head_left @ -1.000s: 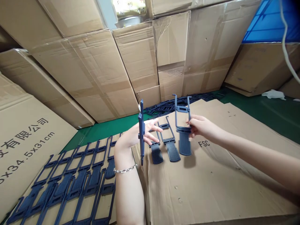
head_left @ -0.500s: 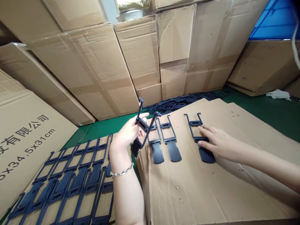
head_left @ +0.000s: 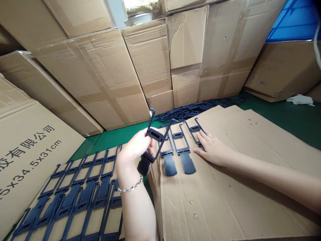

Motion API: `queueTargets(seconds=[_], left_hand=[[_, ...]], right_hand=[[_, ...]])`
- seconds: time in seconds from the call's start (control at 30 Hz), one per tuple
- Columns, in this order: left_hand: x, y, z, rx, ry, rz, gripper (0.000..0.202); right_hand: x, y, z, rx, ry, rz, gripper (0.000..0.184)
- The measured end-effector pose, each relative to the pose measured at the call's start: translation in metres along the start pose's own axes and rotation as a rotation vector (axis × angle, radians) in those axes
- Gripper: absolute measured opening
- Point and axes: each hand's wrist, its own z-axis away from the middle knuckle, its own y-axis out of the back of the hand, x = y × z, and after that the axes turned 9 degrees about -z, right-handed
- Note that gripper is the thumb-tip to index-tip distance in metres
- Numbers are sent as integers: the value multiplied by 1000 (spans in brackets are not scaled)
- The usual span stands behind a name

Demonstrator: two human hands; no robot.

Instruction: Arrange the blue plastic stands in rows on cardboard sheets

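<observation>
My left hand (head_left: 138, 144), a chain bracelet at its wrist, is closed around a dark blue plastic bracket (head_left: 155, 135) with two hooked arms and a ribbed tab. It holds the bracket tilted above the left edge of the cardboard sheets (head_left: 215, 201). On the sheets two like brackets lie side by side, the nearer-to-middle one being a flat bracket (head_left: 187, 162). To their right, my right hand (head_left: 214, 149) rests with fingers stretched out over a third bracket (head_left: 194, 128). The palm hides that bracket's lower part, ribbed tab included.
Rows of dark blue brackets (head_left: 86, 185) lie on cardboard at the lower left. A loose heap of similar parts (head_left: 195, 108) sits behind the sheets on the green surface (head_left: 271, 117). Stacked cartons (head_left: 100, 77) wall off the back; a printed carton (head_left: 32, 150) stands left.
My right hand has slid its bracket to the left, close beside the two lying ones. The left hand still holds its bracket, shifted only slightly.
</observation>
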Motion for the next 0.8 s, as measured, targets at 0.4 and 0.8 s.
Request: queueTargets(seconds=[0.4,0.8], left_hand=[[2,-7,-7,-13,-75,-201,8],[20,-23,-6,-79,-131,-68,22]], right_hand=[[-12,-5,4,19,35,1,73],[-53,41,25,93,403,-597,50]])
